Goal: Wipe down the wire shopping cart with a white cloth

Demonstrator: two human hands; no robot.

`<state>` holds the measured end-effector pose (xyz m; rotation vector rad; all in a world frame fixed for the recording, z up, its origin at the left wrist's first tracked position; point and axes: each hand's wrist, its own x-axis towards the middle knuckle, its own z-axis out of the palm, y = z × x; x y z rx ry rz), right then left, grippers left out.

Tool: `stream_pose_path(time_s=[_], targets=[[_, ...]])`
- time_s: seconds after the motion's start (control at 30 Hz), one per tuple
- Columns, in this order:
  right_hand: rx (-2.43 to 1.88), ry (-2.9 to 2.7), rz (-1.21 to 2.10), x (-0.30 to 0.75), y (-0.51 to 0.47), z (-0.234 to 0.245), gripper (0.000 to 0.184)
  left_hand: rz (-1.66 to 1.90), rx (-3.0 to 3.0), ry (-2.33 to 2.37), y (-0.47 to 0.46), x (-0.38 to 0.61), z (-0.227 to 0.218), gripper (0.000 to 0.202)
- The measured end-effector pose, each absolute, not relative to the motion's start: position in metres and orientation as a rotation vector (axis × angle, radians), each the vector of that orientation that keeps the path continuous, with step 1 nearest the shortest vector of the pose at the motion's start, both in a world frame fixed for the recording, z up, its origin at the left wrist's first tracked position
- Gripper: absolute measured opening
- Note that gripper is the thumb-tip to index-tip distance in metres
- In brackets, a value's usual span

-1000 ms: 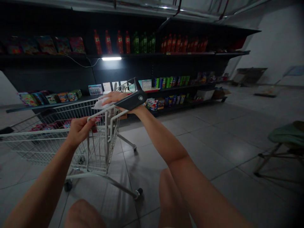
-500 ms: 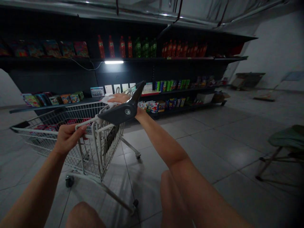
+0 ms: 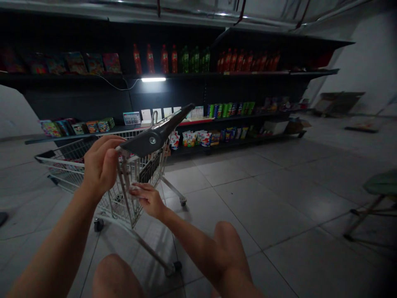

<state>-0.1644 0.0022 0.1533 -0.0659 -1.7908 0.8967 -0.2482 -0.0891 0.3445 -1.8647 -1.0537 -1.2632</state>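
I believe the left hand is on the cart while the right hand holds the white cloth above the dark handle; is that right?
Nearly: the head view shows the right hand holding the white cloth below the dark handle; the left hand is on the cart.

The person's left hand [image 3: 104, 165] grips the upper corner of a pale metal wire shopping cart [image 3: 125, 178], just beside its dark grey plastic handle bracket [image 3: 142, 142]. Lower down, the right hand [image 3: 151, 201] pinches a small, crumpled white cloth [image 3: 135, 189] against the cart's upright bars. Behind stands black shelving [image 3: 173, 94] bearing red-labelled bottles [image 3: 149, 59], green bottles [image 3: 195, 60] and a lit white tube lamp [image 3: 153, 79].
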Motion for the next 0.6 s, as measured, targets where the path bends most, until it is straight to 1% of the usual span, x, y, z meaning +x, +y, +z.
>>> stream_pose_path(time_s=[0.07,0.13,0.2,0.23,0.3,0.37,0.6], targets=[[-0.118,-1.477,1.192,-0.157,0.002,0.176,0.04,-1.312,-1.842,-1.058,-0.087,-0.242,0.346,0.038],[-0.089,-1.139,1.482,-0.145,0.002,0.218,0.042,-1.331,-1.805,-1.044,-0.083,-0.241,0.344,0.034],[0.027,-1.002,1.68,-0.135,0.004,0.263,0.04,-1.354,-1.776,-1.027,-0.078,-0.243,0.343,0.035],[0.081,-1.011,1.728,-0.131,0.006,0.282,0.038,-1.383,-1.764,-1.033,-0.076,-0.243,0.342,0.037],[0.151,-1.112,1.732,-0.125,0.016,0.311,0.032,-1.45,-1.753,-1.061,-0.074,-0.244,0.342,0.043],[0.184,-1.226,1.68,-0.123,0.03,0.327,0.031,-1.498,-1.764,-1.088,-0.073,-0.245,0.343,0.044],[0.138,-1.415,1.338,-0.132,0.086,0.333,0.036,-1.569,-1.851,-1.038,-0.073,-0.251,0.345,0.044]])
